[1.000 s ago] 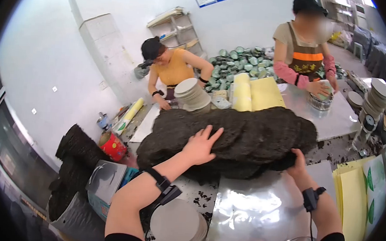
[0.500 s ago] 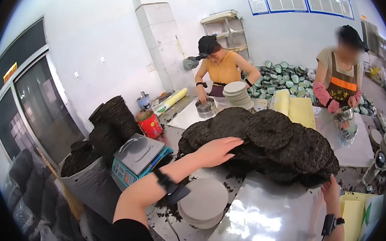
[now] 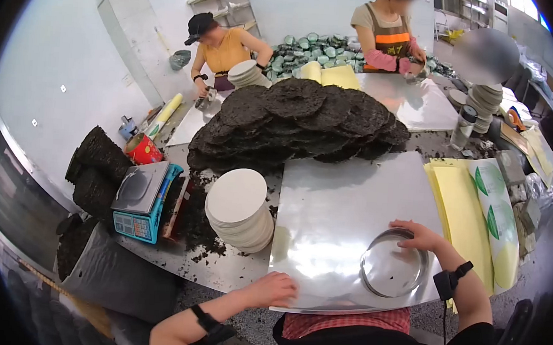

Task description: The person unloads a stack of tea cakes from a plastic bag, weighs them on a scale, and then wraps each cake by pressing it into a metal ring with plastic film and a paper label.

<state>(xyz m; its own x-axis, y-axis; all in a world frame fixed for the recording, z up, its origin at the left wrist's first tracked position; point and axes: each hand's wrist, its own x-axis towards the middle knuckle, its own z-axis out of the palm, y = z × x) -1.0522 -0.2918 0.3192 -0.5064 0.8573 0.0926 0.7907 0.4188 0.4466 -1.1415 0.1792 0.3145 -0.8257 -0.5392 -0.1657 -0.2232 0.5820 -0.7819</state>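
My right hand [image 3: 416,235] has its fingers apart at the upper rim of a round metal ring [image 3: 395,264], which rests on the shiny metal sheet [image 3: 331,208]. Near the sheet's front left edge, my left hand [image 3: 274,290] is low with its fingers bent; what they hold, if anything, is hidden. Dark round cakes [image 3: 293,119] lie in a long overlapping heap beyond the sheet. To the sheet's left stands a stack of white discs [image 3: 239,208].
A blue scale [image 3: 143,195], a red tin [image 3: 142,149] and a grey bag [image 3: 121,277] are at left. Yellow sheets [image 3: 463,211] and a glass jar [image 3: 463,128] stand at right. Two people [image 3: 224,50] [image 3: 388,36] work across the table.
The view has swung right and down. Both my hands have left the dark heap and come back towards me, the right one now at the metal ring.
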